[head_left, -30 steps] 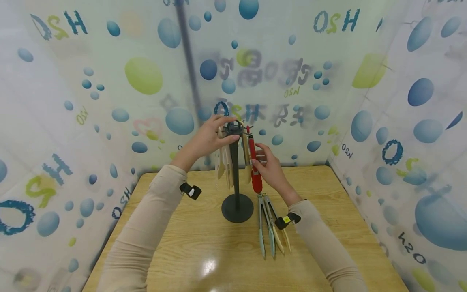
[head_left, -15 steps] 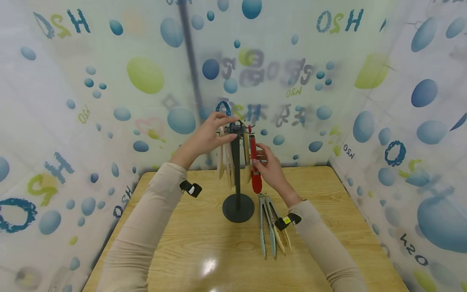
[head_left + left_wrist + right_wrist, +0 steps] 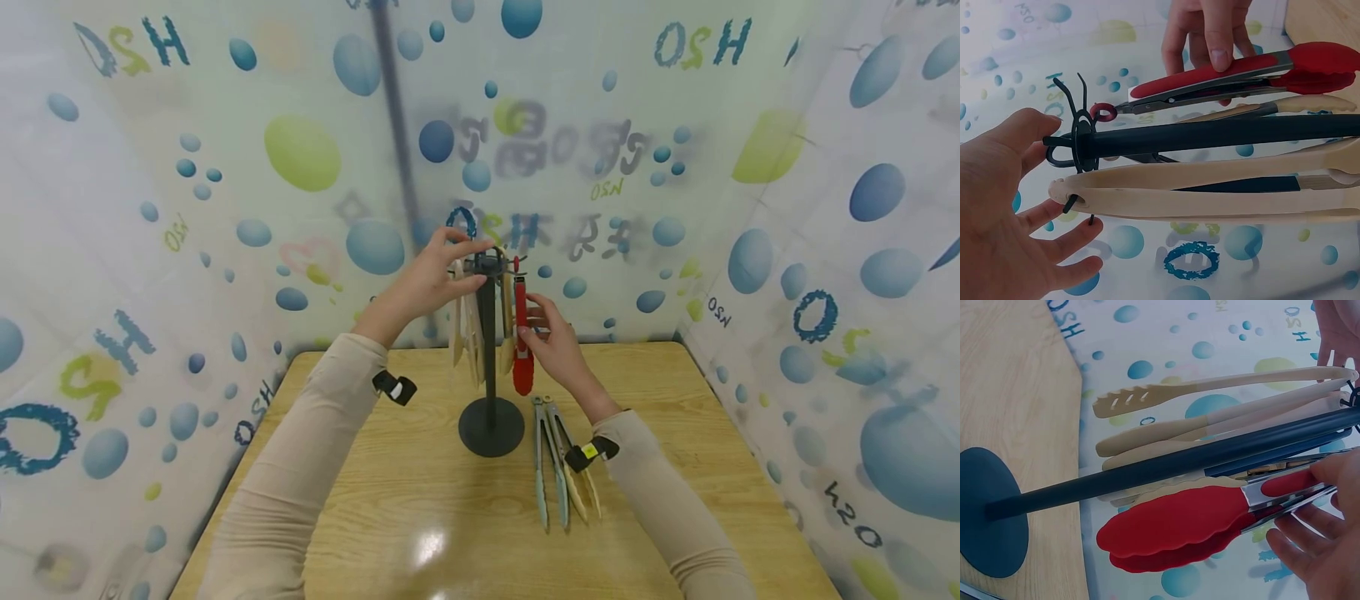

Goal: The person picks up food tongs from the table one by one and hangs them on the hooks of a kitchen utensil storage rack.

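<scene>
A black utensil stand (image 3: 491, 342) with a round base and hooks at its top stands upright on the table (image 3: 390, 483). My left hand (image 3: 423, 287) holds the stand's top between thumb and fingers, the other fingers spread near the hooks (image 3: 1072, 94). Red tongs (image 3: 522, 333) hang head down, their red ring (image 3: 1104, 111) at a hook; whether the hook passes through it is hard to tell. My right hand (image 3: 553, 337) pinches the tongs' handle, thumb on one side and fingers behind. Beige tongs (image 3: 1210, 201) and a beige slotted utensil (image 3: 1141, 398) hang beside.
Light blue-tipped tongs (image 3: 542, 475) and yellow-tipped tongs (image 3: 576, 492) lie on the table, right of the stand's base (image 3: 491, 427). A patterned curtain (image 3: 585, 200) surrounds the table at the back and sides.
The red tongs have swung slightly and hang a little more upright. The head view has shifted a little. Both hands stay nearly in place.
</scene>
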Demonstrator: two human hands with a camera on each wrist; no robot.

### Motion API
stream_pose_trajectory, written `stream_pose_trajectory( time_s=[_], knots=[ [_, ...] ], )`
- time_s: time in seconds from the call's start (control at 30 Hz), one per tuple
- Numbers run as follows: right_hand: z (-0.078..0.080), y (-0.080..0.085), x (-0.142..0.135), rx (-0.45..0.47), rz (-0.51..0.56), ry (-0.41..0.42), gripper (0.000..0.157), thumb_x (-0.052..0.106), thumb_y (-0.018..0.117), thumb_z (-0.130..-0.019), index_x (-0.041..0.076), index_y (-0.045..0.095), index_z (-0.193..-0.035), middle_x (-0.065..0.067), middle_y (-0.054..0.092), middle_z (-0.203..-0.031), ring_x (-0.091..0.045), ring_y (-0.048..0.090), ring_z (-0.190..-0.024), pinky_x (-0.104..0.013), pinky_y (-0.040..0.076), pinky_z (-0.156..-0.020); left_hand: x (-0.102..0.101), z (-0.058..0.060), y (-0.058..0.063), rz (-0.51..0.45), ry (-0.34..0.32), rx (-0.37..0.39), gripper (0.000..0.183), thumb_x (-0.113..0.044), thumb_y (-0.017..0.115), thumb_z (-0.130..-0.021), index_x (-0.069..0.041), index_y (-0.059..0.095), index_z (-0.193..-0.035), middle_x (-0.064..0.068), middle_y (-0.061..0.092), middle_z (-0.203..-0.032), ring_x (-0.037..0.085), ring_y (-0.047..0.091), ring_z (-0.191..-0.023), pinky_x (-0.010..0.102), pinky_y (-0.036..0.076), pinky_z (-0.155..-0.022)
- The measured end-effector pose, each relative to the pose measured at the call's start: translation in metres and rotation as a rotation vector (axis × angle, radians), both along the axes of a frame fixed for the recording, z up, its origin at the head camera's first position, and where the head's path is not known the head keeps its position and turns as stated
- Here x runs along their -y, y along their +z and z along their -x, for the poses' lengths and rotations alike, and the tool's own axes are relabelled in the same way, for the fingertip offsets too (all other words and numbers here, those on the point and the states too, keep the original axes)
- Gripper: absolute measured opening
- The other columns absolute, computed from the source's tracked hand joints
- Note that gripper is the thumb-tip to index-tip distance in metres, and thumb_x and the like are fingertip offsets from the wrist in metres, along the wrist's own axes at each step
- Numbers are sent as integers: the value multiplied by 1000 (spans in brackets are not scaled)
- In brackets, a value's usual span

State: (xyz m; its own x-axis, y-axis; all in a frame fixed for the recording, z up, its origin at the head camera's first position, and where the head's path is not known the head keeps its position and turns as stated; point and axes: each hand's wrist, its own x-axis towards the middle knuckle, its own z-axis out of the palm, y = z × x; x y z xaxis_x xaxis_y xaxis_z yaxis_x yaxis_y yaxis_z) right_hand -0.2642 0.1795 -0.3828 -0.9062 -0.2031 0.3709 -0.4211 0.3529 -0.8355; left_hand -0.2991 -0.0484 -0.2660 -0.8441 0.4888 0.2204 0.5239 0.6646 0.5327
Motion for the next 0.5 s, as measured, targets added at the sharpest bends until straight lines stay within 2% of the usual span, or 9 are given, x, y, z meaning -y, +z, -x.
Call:
stream_pose_trajectory(
  time_s=[0.1, 0.27, 0.5],
  knots=[
    [7, -6, -2, 6, -14, -2, 57, 6, 55, -101, 5, 31, -153, -26, 55, -139, -40, 56, -127, -54, 50, -101, 0, 0, 0, 4, 1, 3, 56, -36, 61, -98, -35, 41, -151, 13, 19, -158, 29, 61, -103, 46, 52, -88],
    [25, -23, -7, 21, -27, 2, 62, 14, 56, -101, 14, 27, -156, -23, 55, -140, -38, 56, -128, -55, 49, -102, -1, -1, 1, 18, -4, -5, 57, -35, 61, -98, -35, 40, -151, 15, 20, -158, 29, 61, -96, 44, 52, -84],
    [26, -28, -18, -28, -46, -8, 63, 23, 59, -100, 19, 29, -155, -17, 54, -144, -36, 55, -129, -55, 48, -103, 0, -1, 1, 32, 0, -17, 57, -35, 61, -98, -36, 39, -151, 15, 21, -157, 28, 60, -95, 44, 52, -84]
  ],
)
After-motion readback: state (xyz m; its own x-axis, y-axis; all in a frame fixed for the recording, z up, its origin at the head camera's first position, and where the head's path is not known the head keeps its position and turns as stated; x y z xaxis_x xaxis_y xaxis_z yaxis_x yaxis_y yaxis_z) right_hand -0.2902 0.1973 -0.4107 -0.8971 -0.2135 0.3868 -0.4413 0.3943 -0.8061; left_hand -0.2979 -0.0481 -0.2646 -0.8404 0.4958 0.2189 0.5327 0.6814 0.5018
